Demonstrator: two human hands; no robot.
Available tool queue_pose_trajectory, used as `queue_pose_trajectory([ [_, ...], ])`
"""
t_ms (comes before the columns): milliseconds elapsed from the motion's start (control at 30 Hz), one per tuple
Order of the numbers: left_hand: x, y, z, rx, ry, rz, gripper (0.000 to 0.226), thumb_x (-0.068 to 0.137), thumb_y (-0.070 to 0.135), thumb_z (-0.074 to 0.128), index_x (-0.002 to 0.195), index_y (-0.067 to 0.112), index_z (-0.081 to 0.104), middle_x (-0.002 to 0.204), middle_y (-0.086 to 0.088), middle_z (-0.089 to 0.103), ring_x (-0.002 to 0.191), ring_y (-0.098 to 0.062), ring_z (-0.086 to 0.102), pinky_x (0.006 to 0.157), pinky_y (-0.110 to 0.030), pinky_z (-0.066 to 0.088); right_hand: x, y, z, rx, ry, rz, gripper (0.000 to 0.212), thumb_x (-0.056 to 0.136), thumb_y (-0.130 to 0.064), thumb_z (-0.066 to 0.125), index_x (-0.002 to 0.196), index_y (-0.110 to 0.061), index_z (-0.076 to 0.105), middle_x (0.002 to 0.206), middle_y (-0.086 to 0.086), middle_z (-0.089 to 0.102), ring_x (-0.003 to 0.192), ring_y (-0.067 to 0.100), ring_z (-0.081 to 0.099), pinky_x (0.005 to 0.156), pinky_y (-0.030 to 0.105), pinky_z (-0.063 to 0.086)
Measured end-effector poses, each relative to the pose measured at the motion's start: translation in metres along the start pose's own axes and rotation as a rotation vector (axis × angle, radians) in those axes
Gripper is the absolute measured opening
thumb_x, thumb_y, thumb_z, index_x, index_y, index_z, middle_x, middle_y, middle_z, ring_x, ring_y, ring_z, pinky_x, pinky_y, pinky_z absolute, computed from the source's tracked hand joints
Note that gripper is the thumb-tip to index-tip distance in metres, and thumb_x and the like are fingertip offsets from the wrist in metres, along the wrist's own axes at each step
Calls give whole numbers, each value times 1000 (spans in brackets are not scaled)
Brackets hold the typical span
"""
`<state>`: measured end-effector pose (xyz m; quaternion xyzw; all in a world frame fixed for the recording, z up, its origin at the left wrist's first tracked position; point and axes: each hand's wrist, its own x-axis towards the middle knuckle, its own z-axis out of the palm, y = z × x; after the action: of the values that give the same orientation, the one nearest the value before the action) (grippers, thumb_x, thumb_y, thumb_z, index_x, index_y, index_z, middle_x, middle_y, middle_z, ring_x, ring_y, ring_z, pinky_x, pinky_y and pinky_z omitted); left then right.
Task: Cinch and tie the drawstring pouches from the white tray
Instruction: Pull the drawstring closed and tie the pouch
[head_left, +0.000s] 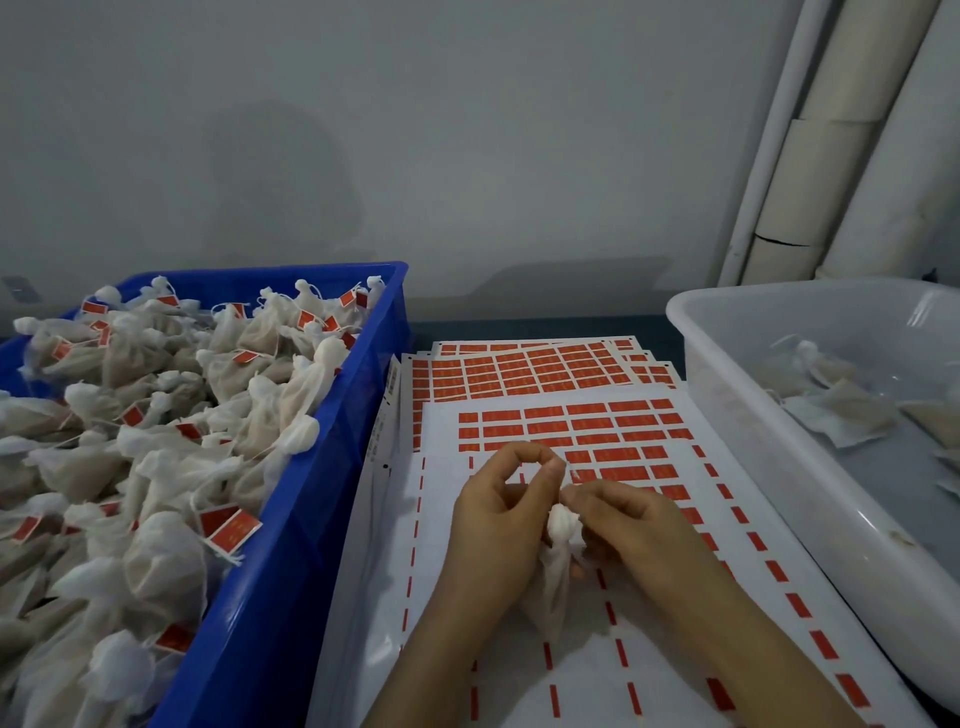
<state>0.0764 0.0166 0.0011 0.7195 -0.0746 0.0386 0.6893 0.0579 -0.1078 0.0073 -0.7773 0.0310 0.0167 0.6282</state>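
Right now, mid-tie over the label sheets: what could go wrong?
1. The left hand and right hand grip the pouch near its neck. A slip could loosen the cinch, and the string is too fine to check.
2. The pouch sits close over the label sheets; dragging it may lift red labels.
3. The blue crate is heaped to its rim, so another pouch could tumble out.

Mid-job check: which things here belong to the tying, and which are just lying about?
In the job: pouch held by left hand and right hand; white tray with untied pouches; blue crate of tied pouches.
Lying about: label sheets; wall pipes.
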Motion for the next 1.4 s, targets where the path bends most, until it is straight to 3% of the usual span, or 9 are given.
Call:
queue_pose_trajectory([
  [133,-3,3,1,-24,-49,19,17,88,40,52,94,28,62,84,18,69,83,1,66,62,-9,51,-4,-3,-4,166,-73,39,20,58,-52,58,73,-46,71,76,-5,70,84,28,64,76,26,54],
  [233,-2,3,-1,-14,-80,-6,34,80,57,40,95,33,58,75,25,64,79,4,64,57,-5,47,-6,-5,-9,454,-81,93,17,65,-40,64,76,-32,74,76,8,67,63,22,62,71,28,53],
  [367,-4,2,6,89,-236,-48,40,77,31,75,107,41,51,71,17,66,68,1,65,54,-9,48,-3,-2,-14,597,-7,147,24,89,-18,54,77,-20,75,85,10,71,79,25,70,72,36,58],
  [533,-5,2,6,69,-252,14,47,76,17,77,108,39,51,69,8,64,62,-8,64,56,-13,50,1,-9,-21,817,49,126,18,92,-13,48,91,-5,64,64,10,58,41,10,45,47,17,45],
  [733,-6,1,6,105,-302,16,48,75,12,78,102,40,49,69,10,64,63,-10,65,58,-14,51,3,-8,-26,1019,17,198,19,94,-12,42,106,-4,54,54,3,43,39,6,32,42,15,34],
  [1033,-1,-6,-5,167,-307,-27,43,72,21,80,98,40,52,75,12,66,71,-9,67,60,-12,52,0,-13,-23,962,30,189,20,92,-18,47,106,-8,57,63,6,53,45,10,42,53,17,41],
  [1167,0,-6,-9,175,-321,-70,39,73,28,79,100,42,55,86,20,68,81,-2,67,63,-11,52,-1,-18,-22,622,146,155,14,94,-20,48,95,-14,60,80,5,73,77,41,65,65,29,47],
  [1267,-2,-3,-4,190,-348,-82,32,75,30,77,94,48,57,89,20,68,84,1,65,60,-11,52,0,-19,-26,553,111,167,19,93,-21,48,88,-3,54,56,6,56,40,20,49,52,21,35],
  [1400,-3,-3,-2,208,-360,-70,23,80,33,72,92,46,58,93,16,67,82,-6,67,63,-11,52,0,-16,-28,601,67,145,18,92,-19,48,85,-6,59,50,3,41,37,8,31,47,19,32],
])
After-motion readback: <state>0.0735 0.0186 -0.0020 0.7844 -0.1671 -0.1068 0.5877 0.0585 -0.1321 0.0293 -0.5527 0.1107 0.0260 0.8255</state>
